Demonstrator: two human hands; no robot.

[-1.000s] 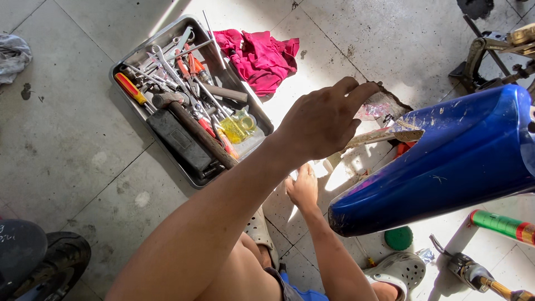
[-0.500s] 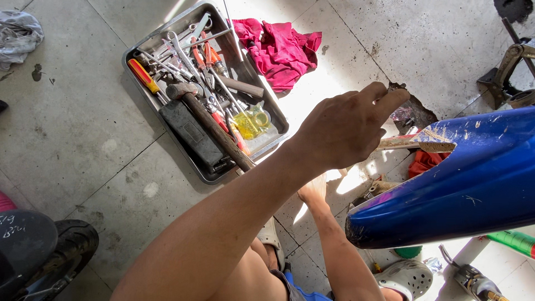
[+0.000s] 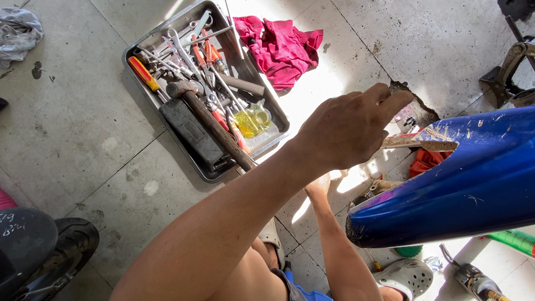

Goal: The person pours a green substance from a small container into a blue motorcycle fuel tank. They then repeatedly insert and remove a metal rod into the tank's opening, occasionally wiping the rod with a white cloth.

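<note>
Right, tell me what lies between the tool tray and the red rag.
Nothing: in the head view the red rag lies right beside the tool tray, only a thin strip of bare concrete floor between.

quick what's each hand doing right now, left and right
Left hand: fingers curled near the blue panel; whether it grips anything cannot be told.
Right hand: low under the panel, mostly hidden; state cannot be told.

clear yellowish plastic packet (image 3: 253, 121) in metal tool tray (image 3: 167, 120), among the tools
</note>
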